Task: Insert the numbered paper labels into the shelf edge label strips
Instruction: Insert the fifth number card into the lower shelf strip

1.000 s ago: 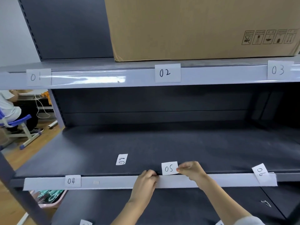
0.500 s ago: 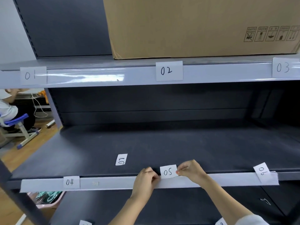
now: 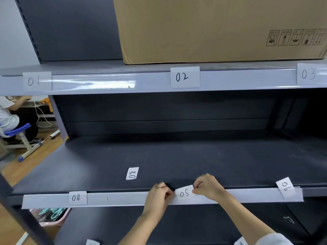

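The paper marked 05 (image 3: 184, 193) has gone lower into the middle shelf's label strip (image 3: 123, 199) than it was a moment ago. Back then it stood mostly above the strip, up against the dark shelf. Now its bottom part sits down in the strip and only its top pokes out, a little tilted, with the right side higher.

The left hand (image 3: 158, 196) pinches the top edge of the strip just left of the 05 paper, most likely pulling the clear front open. The right hand (image 3: 207, 187) pinches the right edge of the 05 paper and seems to be pushing it down. Both hands have moved a little closer to the paper.

This probably means the 05 paper is nearly in, but it needs one more push and a little straightening.

Far to the left of the 05 paper, the 04 paper (image 3: 77, 198) sits flat in the same strip. Far to the right, the 06 paper (image 3: 285, 188) leans crooked at the strip's end and looks only half in. Behind and left of the 05 paper, one loose paper (image 3: 132, 173) lies on the shelf (image 3: 212, 156). It is waiting its turn.

Above, the top strip (image 3: 106, 82) already holds 01 (image 3: 36, 81), 02 (image 3: 184, 77) and 03 (image 3: 308, 74), under a big cardboard box (image 3: 203, 29).
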Demonstrator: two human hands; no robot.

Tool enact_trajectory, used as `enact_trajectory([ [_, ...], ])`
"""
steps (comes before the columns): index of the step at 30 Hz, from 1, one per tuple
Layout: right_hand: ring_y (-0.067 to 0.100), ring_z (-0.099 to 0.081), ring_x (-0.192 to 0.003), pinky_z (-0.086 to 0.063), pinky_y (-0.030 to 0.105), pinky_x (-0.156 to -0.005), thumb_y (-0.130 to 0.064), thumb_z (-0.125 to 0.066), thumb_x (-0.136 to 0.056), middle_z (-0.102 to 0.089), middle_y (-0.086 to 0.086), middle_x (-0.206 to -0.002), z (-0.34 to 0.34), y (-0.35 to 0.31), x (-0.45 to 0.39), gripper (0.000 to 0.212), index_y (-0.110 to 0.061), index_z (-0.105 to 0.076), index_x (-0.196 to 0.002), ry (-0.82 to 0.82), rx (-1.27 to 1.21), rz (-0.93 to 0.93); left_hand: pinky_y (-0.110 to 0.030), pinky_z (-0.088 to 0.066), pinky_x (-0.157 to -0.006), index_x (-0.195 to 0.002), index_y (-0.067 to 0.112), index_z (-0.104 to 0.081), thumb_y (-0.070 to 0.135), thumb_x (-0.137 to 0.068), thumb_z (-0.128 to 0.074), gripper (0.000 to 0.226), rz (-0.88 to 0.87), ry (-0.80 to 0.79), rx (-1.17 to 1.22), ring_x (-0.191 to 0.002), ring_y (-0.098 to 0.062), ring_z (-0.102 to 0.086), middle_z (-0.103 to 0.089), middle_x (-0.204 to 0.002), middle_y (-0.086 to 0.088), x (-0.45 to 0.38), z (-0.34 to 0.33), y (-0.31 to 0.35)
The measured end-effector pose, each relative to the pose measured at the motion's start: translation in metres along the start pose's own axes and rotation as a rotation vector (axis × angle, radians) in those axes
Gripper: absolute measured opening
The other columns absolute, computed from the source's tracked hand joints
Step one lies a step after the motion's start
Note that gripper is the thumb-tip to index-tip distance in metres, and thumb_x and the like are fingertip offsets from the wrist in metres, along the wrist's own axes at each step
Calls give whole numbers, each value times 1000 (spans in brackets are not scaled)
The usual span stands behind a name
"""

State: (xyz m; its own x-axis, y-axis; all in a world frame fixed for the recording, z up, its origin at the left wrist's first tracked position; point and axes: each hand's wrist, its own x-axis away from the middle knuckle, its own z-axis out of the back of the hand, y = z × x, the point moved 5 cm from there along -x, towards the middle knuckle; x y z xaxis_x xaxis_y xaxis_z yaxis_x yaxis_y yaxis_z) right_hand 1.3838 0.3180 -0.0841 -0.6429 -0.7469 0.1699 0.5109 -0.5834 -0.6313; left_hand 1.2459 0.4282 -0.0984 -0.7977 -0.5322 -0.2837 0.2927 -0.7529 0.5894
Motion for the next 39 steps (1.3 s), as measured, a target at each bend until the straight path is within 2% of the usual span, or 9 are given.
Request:
enact_trajectory([
  [3,5,-52,-62,-43,20,-67,-12,-67,-77,-53,-14,-58,5,-6,2,13,-13,-68,-90,15,-43,25,-18,-30,-67,-87,10,-67,11,-85,-52,16,0,11,-8,-81,-8,-43,-40,-71,18,0,1,0],
  [5,2,-50,-59,-43,22,-66,-12,-64,-78,-53,-12,-53,7,-11,3,11,-23,-66,-76,42,-43,42,-19,-31,-67,-87,10,-68,11,-85,-52,16,2,17,-10,-82,-9,-43,-43,-74,13,0,1,0],
  [7,5,-55,-66,-46,26,-69,-10,-57,-79,-59,-13,-58,6,-12,2,31,-32,-58,-57,40,-2,37,-19,-31,-68,-87,11,-68,12,-85,-52,16,6,14,-11,-82,-9,-44,-44,-74,12,0,1,-1],
  [12,5,-57,-72,-48,26,-72,-9,-54,-81,-60,-18,-66,4,-10,3,41,-36,-53,-50,35,47,30,-19,-32,-68,-88,10,-68,13,-85,-53,16,5,19,-11,-82,-9,-45,-47,-81,9,0,1,0],
  [22,8,-57,-73,-52,32,-75,-6,-53,-79,-59,-16,-61,0,-5,0,42,-33,-53,-47,12,58,34,-18,-31,-67,-86,11,-69,13,-84,-53,16,20,20,10,-82,-10,-47,-49,-78,12,0,1,-1],
  [25,7,-55,-69,-49,30,-71,-6,-52,-79,-58,-15,-60,-2,-5,-2,42,-33,-53,-48,8,77,33,-18,-31,-67,-86,12,-69,13,-84,-54,15,23,17,19,-81,-9,-46,-44,-73,18,1,1,-2],
  [31,9,-58,-73,-53,33,-74,-1,-50,-79,-56,-18,-58,-2,-8,-8,33,-20,-66,-57,-33,107,44,-18,-31,-68,-90,10,-68,14,-85,-53,17,30,16,4,-82,-8,-45,-57,-86,2,-2,4,2],
  [36,9,-57,-71,-52,31,-73,-2,-50,-79,-56,-19,-58,-5,-6,-10,38,-26,-62,-52,-20,82,32,-16,-29,-66,-88,9,-69,11,-84,-54,15,35,36,0,-80,-9,-45,-49,-81,8,-3,3,3],
  [39,10,-57,-74,-49,29,-70,-3,-49,-78,-58,-16,-61,-6,-7,-9,25,-11,-72,-72,0,64,21,-14,-30,-61,-85,9,-69,8,-82,-56,14,38,35,15,-80,-11,-48,-49,-76,8,-4,3,4],
])
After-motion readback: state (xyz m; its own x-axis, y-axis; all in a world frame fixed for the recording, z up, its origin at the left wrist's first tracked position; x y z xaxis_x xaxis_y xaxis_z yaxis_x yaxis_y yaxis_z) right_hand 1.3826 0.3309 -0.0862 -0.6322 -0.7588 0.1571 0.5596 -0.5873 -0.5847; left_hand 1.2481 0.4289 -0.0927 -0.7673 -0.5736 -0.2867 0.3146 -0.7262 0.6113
